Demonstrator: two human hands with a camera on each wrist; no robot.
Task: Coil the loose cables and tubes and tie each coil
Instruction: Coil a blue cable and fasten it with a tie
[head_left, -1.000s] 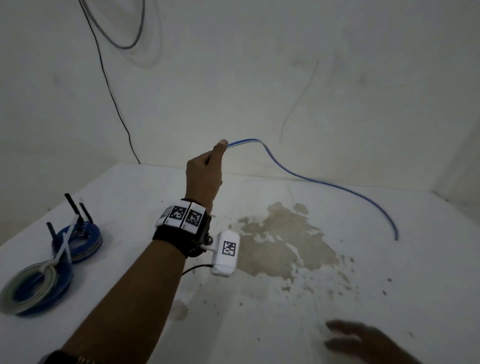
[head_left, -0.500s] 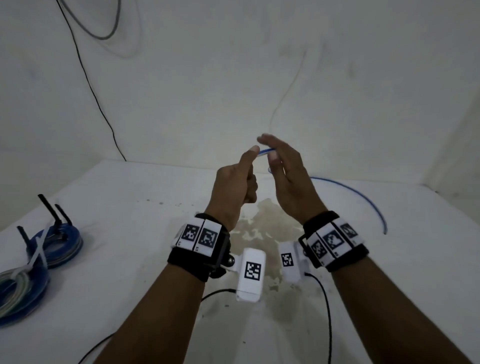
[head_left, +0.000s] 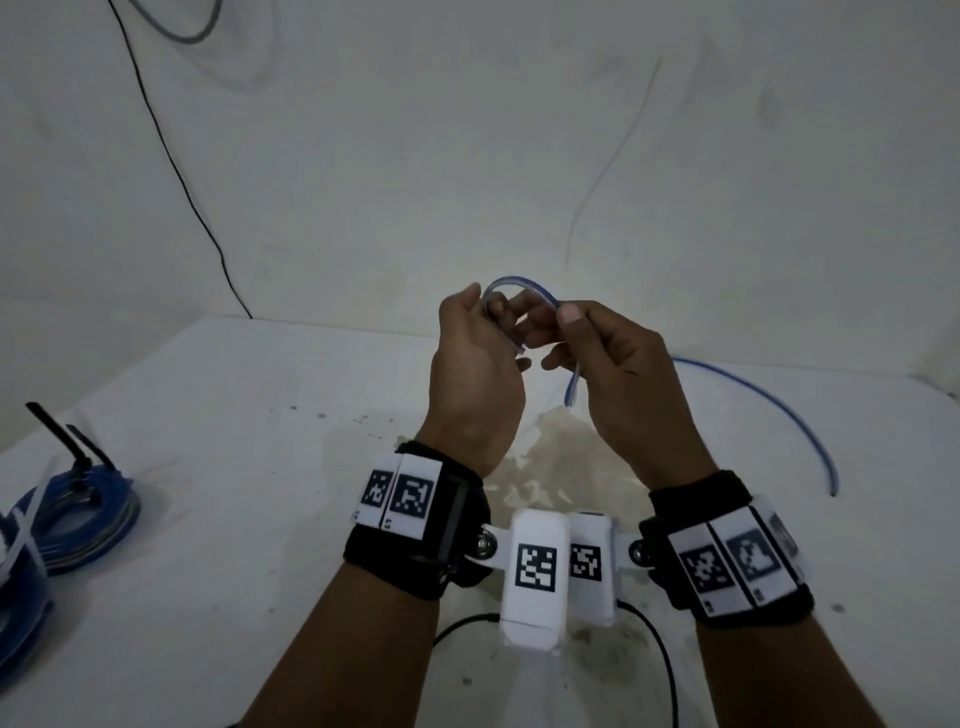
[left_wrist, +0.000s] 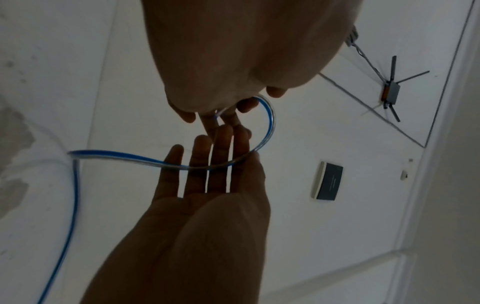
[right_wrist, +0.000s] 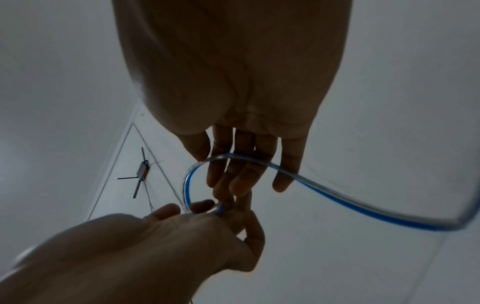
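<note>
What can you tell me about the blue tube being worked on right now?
The blue tube looks like thin, clear flexible plastic with a blue stripe along it. Its end is pinched in the left hand, from which it arches in one small loop over to the right hand, whose thumb holds it against nearly straight fingers. Beyond the right hand the rest trails loose in a long curve across the white surface at the right, its far end lying free. No tie is on it yet.

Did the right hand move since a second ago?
Yes. The right hand came up from the bottom edge of the head view, off the stained table, toward the left hand, and now holds the blue tube.
</note>
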